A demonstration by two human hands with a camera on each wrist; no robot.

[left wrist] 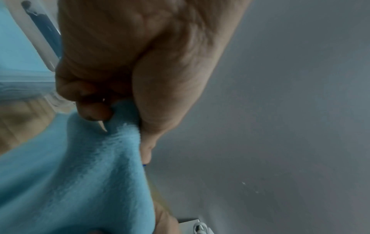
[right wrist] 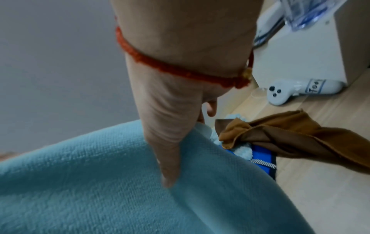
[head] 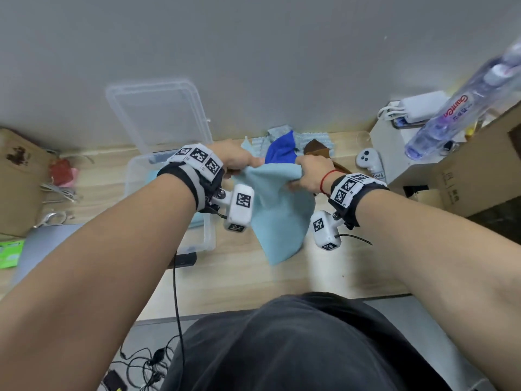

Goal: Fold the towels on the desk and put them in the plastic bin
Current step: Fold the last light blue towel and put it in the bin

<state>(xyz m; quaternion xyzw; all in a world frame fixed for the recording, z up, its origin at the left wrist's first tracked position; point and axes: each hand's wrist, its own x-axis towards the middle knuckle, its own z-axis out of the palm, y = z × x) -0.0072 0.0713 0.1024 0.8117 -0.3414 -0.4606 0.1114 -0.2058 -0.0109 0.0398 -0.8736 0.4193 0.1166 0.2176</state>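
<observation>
A light blue towel (head: 277,210) hangs in the air over the wooden desk, held up by its top edge. My left hand (head: 239,160) pinches the towel's left corner (left wrist: 120,126) between thumb and curled fingers. My right hand (head: 308,172) grips the right corner, thumb lying along the cloth (right wrist: 120,182). Behind the hands lies a pile of towels: a royal blue one (head: 282,149), a brown one (head: 317,149) (right wrist: 290,139) and a pale fluffy one (head: 315,138). The clear plastic bin (head: 208,238) stands at the left under my left forearm, with light blue cloth inside.
The bin's clear lid (head: 159,114) leans on the grey wall. A white controller (head: 368,162) (right wrist: 300,90) lies right of the pile beside a white box (head: 394,153) and cardboard boxes (head: 476,176). Cables (head: 59,190) and a cardboard box sit at the left.
</observation>
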